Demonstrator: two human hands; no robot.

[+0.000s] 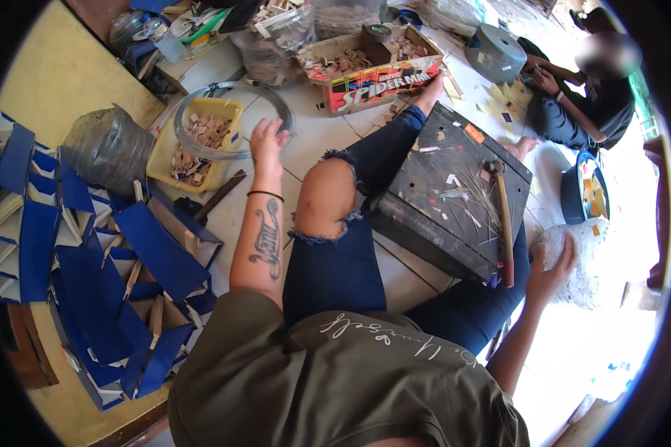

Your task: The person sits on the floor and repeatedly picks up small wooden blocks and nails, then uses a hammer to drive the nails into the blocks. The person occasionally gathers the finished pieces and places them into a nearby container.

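- Left hand (267,141) hovered with fingers spread, beside the coil of grey wire (235,119) over the yellow plastic tray (168,145) of wood chips.
- Right hand (550,268) gripped a white crinkled plastic bag (585,261) on the floor.

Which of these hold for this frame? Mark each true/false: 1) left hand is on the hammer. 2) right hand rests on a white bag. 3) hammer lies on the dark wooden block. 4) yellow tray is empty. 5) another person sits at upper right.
1) False: the left hand reaches toward the wire coil over the yellow tray; it is not on the hammer.
2) True: the right hand rests on the white bag.
3) True: the hammer lies on the dark wooden block, untouched.
4) False: the tray holds small wooden pieces.
5) True: another person sits there, hands at floor level.
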